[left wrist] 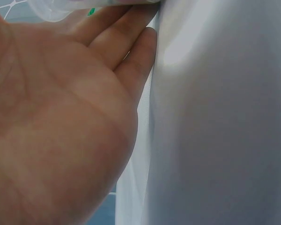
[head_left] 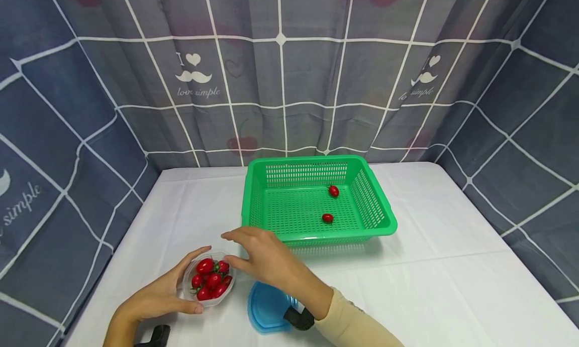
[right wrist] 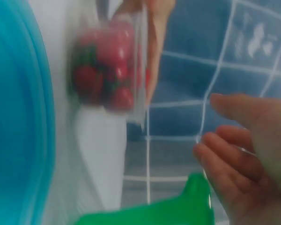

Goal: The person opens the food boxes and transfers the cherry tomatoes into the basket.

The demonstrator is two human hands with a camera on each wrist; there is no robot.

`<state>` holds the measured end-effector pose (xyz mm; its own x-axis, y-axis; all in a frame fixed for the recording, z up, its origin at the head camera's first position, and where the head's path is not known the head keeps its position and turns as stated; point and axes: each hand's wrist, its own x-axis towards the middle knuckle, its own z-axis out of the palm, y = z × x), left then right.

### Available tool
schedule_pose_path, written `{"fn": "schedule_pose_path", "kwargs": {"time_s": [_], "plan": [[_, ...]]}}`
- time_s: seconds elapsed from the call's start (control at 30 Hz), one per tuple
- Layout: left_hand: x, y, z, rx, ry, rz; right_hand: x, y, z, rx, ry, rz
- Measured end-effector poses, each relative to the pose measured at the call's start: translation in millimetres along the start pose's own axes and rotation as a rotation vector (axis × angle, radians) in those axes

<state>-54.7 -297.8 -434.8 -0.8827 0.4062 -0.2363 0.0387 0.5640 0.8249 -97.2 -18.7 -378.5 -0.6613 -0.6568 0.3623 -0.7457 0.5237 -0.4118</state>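
Several toms (head_left: 213, 280) in clr tub (head_left: 216, 302), L grip (head_left: 157, 294) round its side.

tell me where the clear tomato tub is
In the head view, the clear tub is at lower left, with the left hand around it, left of the green basket.

Basket (head_left: 294, 206): green plastic, perforated, glossy. Container (head_left: 218, 301): clear, smooth plastic. Tomatoes (head_left: 213, 279): smooth, glossy. Blue item (head_left: 266, 307): translucent plastic, glossy. Surface (head_left: 434, 281): white, matt cloth finish, lightly creased. Curtain (head_left: 253, 86): printed cloth, matt, softly folded
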Motion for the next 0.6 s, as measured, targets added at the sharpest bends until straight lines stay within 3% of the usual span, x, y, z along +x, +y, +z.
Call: {"fn": "schedule_pose_path", "kwargs": {"time_s": [0.37, 0.6], "plan": [[2.4, -5.1, -1.7, 0.005, 0.003, 0.064, -1.5, -16.5, 37.8, -0.121, -0.057, -0.115], [2.4, -7.2, -2.2, 0.005, 0.010, 0.075, -0.2, -21.5, 57.5, -0.236, -0.060, -0.093]]}}
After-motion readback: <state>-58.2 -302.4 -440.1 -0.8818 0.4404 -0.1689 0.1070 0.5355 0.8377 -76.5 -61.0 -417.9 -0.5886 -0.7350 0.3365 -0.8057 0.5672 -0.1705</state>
